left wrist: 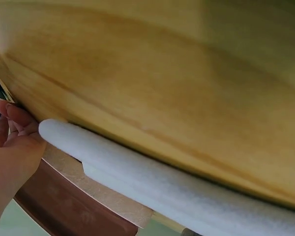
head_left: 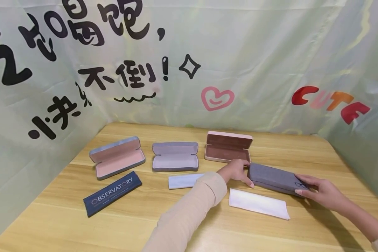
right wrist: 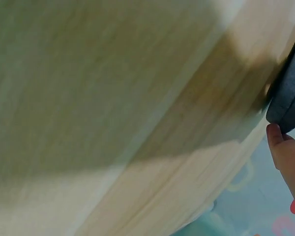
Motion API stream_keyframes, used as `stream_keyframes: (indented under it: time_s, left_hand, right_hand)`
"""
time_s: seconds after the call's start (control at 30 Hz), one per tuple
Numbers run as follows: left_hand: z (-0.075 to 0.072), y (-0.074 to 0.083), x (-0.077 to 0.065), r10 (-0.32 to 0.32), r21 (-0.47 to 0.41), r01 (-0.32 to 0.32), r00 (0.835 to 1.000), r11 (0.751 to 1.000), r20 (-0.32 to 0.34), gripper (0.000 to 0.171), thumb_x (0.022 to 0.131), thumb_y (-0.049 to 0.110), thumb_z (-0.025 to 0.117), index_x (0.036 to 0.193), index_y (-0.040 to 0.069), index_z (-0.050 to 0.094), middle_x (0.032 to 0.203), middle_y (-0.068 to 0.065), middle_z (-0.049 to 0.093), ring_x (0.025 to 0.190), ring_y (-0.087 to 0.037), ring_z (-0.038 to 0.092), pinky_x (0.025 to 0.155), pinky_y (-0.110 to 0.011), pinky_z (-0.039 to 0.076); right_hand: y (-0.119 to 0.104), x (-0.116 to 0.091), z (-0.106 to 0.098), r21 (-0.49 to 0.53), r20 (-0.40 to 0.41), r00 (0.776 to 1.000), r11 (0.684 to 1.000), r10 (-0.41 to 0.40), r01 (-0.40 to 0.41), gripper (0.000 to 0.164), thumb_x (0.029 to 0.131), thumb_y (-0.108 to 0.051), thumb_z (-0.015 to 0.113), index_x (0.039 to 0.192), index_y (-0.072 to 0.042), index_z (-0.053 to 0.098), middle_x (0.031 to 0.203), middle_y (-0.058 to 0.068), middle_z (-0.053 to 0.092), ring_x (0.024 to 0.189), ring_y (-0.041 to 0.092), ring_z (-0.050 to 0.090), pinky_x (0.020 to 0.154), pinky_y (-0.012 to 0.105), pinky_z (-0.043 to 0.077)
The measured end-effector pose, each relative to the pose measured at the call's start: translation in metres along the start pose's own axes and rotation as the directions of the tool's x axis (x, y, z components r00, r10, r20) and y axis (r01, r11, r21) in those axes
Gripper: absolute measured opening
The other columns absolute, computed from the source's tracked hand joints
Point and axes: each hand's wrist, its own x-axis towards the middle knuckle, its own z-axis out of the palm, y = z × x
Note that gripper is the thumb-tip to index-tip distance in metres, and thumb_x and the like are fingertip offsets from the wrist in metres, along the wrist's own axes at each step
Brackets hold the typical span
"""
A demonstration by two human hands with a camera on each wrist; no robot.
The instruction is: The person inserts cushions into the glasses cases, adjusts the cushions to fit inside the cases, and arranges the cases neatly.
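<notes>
A closed grey glasses case (head_left: pixel 272 177) sits just behind a folded white cloth (head_left: pixel 259 203); left hand (head_left: pixel 237 170) and right hand (head_left: pixel 322 192) pinch opposite ends, seemingly to keep its length steady.

Wood-grain bench (head_left: pixel 56 217); pale, shiny fabric (head_left: pixel 264 52) wraps back and both sides, printed with black Chinese lettering (head_left: pixel 92 77), pink heart (head_left: pixel 216 102), multicolored "CUTE" (head_left: pixel 335 100). Shadow (head_left: pixel 334 224) falls bench right.
</notes>
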Motion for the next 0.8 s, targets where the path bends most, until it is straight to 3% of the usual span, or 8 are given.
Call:
stream_keyframes:
  time_s: [0.17, 0.3, 0.37, 0.43, 0.53, 0.8]
  left_hand:
    - [-0.001, 0.001, -0.001, 0.003, 0.035, -0.004, 0.999, 0.999, 0.034, 0.077, 0.07, 0.034, 0.08, 0.136, 0.015, 0.046, 0.136, 0.005, 0.051, 0.125, -0.006, 0.045, 0.097, -0.012, 0.036]
    - [-0.001, 0.003, -0.002, 0.008, 0.059, -0.011, 0.999, 0.998, 0.05, 0.078, 0.072, 0.035, 0.079, 0.138, 0.014, 0.044, 0.138, 0.004, 0.049, 0.127, -0.007, 0.044, 0.098, -0.013, 0.037]
    - [-0.001, 0.005, -0.002, 0.012, 0.078, -0.016, 0.999, 0.997, 0.051, 0.075, 0.071, 0.035, 0.079, 0.135, 0.014, 0.046, 0.132, 0.005, 0.054, 0.121, -0.006, 0.049, 0.093, -0.013, 0.04]
    - [0.0, 0.008, -0.002, 0.009, 0.097, -0.013, 0.999, 0.995, 0.049, 0.07, 0.07, 0.034, 0.079, 0.13, 0.014, 0.05, 0.122, 0.006, 0.059, 0.11, -0.005, 0.054, 0.085, -0.013, 0.043]
    - [0.001, 0.011, -0.001, -0.001, 0.106, -0.003, 0.999, 0.994, 0.039, 0.062, 0.069, 0.033, 0.08, 0.122, 0.015, 0.054, 0.108, 0.006, 0.061, 0.095, -0.004, 0.057, 0.075, -0.014, 0.044]
    - [0.003, 0.018, -0.001, -0.034, 0.079, 0.032, 0.999, 0.996, 0.023, 0.055, 0.069, 0.032, 0.081, 0.116, 0.015, 0.057, 0.101, 0.007, 0.062, 0.087, -0.003, 0.056, 0.071, -0.014, 0.044]
  right_hand:
    - [-0.004, 0.001, -0.001, 0.042, 0.071, 0.996, 0.998, 0.052, -0.055, 0.06, 0.075, -0.016, 0.076, 0.126, 0.005, 0.053, 0.117, 0.04, 0.051, 0.086, -0.022, 0.042, 0.067, 0.003, 0.041]
    - [-0.004, 0.001, -0.002, 0.043, 0.103, 0.992, 0.996, 0.077, -0.082, 0.064, 0.075, -0.016, 0.076, 0.127, 0.01, 0.049, 0.119, 0.042, 0.048, 0.084, -0.02, 0.043, 0.066, 0.007, 0.044]
    - [-0.004, 0.002, -0.004, 0.024, 0.124, 0.987, 0.994, 0.101, -0.105, 0.068, 0.075, -0.018, 0.076, 0.129, 0.011, 0.046, 0.12, 0.042, 0.047, 0.088, -0.006, 0.057, 0.067, 0.009, 0.043]
    - [-0.004, 0.004, -0.006, 0.0, 0.15, 0.979, 0.99, 0.136, -0.138, 0.071, 0.075, -0.021, 0.076, 0.13, 0.011, 0.045, 0.122, 0.041, 0.046, 0.095, 0.017, 0.064, 0.067, 0.011, 0.043]
    - [-0.005, 0.006, -0.009, -0.027, 0.184, 0.966, 0.983, 0.184, -0.182, 0.075, 0.075, -0.025, 0.076, 0.131, 0.012, 0.042, 0.124, 0.041, 0.044, 0.104, 0.051, 0.054, 0.068, 0.014, 0.043]
    - [0.0, 0.007, -0.013, -0.024, 0.196, 0.96, 0.98, 0.198, -0.197, 0.075, 0.076, -0.025, 0.075, 0.131, 0.013, 0.041, 0.124, 0.042, 0.043, 0.104, 0.054, 0.052, 0.068, 0.014, 0.042]
